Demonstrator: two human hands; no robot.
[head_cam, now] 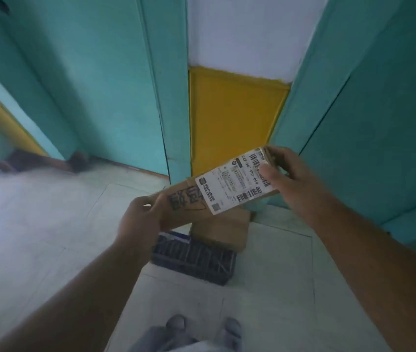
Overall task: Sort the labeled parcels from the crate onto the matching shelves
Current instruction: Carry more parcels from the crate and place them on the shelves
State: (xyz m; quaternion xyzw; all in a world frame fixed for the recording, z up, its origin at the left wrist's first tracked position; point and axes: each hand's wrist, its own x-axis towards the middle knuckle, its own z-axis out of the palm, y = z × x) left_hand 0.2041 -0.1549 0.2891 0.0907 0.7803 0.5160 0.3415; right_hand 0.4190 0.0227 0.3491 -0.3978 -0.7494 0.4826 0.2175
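1. Teal panels are seen at far left, with a yellow strip along the edge and a blurred dark object at their base on the floor.
2. Pale tiled floor is spread across the lower left.
3. Left hand is raised mid-frame; its fingers are curled round the lower-left end of a long cardboard parcel, with the thumb laid on top.
4. The parcel is held in the air between both hands, tilted up toward the right, above the crate. Dark printed characters are seen on its brown face; a white shipping label with barcodes covers its right half.
5. A dark slatted crate sits on the floor under the parcel, just in front of the person's feet.
6. A brown cardboard box is seen at the crate's far side; whether it lies in or on the crate cannot be told.
7. A yellow wall section with white above it is framed between teal panels.
8. Right hand grips the upper-right end of the parcel, thumb pressed on the label, other fingers wrapped round the end.
9. More teal panelling fills the right side.
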